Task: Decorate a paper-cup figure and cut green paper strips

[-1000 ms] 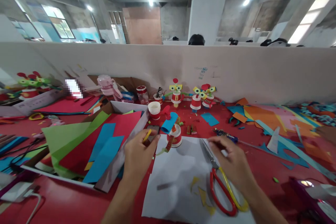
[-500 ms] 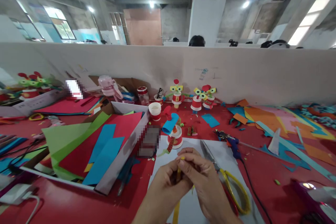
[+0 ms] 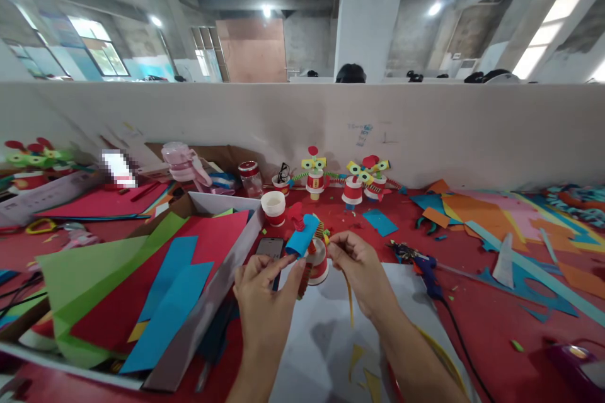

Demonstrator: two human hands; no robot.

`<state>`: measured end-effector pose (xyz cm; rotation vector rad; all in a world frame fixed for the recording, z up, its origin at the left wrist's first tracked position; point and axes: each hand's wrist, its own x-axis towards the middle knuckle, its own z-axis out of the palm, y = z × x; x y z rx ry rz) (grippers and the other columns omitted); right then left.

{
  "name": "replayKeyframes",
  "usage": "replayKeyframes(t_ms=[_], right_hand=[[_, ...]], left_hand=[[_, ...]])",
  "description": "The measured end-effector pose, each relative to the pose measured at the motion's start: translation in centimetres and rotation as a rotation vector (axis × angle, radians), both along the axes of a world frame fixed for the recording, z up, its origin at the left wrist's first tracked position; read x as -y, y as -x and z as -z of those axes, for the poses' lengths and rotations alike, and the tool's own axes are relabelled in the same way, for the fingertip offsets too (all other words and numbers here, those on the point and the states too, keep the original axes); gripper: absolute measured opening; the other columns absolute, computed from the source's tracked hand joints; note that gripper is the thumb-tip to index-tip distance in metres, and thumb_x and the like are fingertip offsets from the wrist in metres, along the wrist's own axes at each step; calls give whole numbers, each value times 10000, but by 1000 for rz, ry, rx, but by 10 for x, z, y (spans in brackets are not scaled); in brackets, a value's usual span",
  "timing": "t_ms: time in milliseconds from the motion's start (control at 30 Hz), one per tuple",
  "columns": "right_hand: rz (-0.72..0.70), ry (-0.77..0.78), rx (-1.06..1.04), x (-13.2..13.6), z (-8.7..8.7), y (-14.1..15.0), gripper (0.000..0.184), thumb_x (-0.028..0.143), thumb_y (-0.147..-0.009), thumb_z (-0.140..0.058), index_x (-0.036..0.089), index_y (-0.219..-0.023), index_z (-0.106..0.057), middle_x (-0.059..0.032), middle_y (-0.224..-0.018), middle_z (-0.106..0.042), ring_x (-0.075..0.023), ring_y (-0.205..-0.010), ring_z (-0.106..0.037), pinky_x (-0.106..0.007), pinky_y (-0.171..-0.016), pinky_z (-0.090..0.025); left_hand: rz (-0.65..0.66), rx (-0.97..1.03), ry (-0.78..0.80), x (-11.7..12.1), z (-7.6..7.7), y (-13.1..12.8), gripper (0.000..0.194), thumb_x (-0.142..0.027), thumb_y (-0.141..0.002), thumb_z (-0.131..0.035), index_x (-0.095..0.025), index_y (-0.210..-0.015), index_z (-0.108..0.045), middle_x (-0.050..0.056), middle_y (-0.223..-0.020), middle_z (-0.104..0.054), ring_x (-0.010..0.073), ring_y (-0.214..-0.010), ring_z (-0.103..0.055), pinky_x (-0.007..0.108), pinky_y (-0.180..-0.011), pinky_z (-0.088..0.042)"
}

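Observation:
A paper-cup figure (image 3: 319,269) with a blue paper tube (image 3: 303,237) as its head stands at the back of the white paper sheet (image 3: 312,340). My left hand (image 3: 265,296) pinches the tube's lower edge between thumb and forefinger, its other fingers curled. To the right of the figure, my right hand (image 3: 362,271) holds a thin yellow paper strip (image 3: 350,302) in its closed fingertips, close to the cup. The strip hangs down over the sheet. Yellow paper scraps (image 3: 373,384) lie near the front. My right forearm mostly hides the yellow-handled scissors (image 3: 442,352).
A box (image 3: 165,365) of coloured paper stands at the left, a phone (image 3: 270,247) beside it. A white paper cup (image 3: 274,206) and finished cup figures (image 3: 316,181) line the back. A glue gun (image 3: 425,271) with its cord lies right, near paper offcuts (image 3: 477,214).
My hands have come apart and moved forward to the figure. The left now grips the blue tube; the right carries the yellow strip beside the cup. The view has shifted slightly.

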<state>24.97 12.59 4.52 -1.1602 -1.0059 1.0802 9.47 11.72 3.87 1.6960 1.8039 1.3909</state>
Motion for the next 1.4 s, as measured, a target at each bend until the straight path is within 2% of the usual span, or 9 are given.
replayKeyframes(t_ms=[167, 333, 567, 833, 1133, 1400], right_hand=[[-62, -17, -33, -16, 1, 3, 146, 323, -713, -699, 189, -725, -642, 36, -647, -605, -113, -603, -501, -254, -594, -383], [-100, -32, -31, -22, -2, 5, 163, 346, -732, -680, 188, -707, -654, 35, -642, -599, -114, -606, -489, -262, -609, -383], [-48, -60, -24, -23, -5, 11, 156, 346, -730, -663, 202, -756, -609, 44, -671, -579, -114, -609, -491, -260, -596, -390], [-23, -82, 38, -27, -1, 14, 185, 327, -730, -660, 213, -803, -535, 35, -695, -589, -133, -641, -543, -267, -607, -424], [-19, -73, 42, -26, -5, 15, 173, 320, -732, -659, 223, -787, -527, 35, -705, -593, -137, -651, -558, -266, -609, -450], [-16, -59, 75, -26, -10, 14, 151, 318, -718, -653, 221, -748, -541, 39, -673, -568, -134, -627, -529, -264, -594, -426]], left_hand=[[-39, -14, -4, -7, 6, -3, 227, -502, -696, -709, -301, -764, -790, 29, -708, -552, 236, -797, -489, 406, -765, -390], [-8, -37, -43, -9, 7, -3, 187, -474, -716, -713, -311, -768, -788, 20, -707, -575, 217, -762, -493, 387, -746, -376], [24, -55, -101, -10, 7, -3, 172, -446, -755, -692, -302, -754, -785, 9, -654, -569, 197, -713, -490, 361, -699, -358], [-22, -61, -110, -7, 1, -7, 191, -440, -765, -661, -298, -722, -782, 14, -647, -580, 197, -712, -492, 361, -695, -354], [2, -170, -143, -7, 8, -1, 151, -415, -774, -682, -307, -775, -787, 12, -686, -606, 190, -723, -508, 345, -689, -367], [-20, -198, -156, -6, 8, -2, 105, -380, -767, -704, -314, -771, -785, 4, -694, -607, 186, -725, -510, 343, -693, -365]])
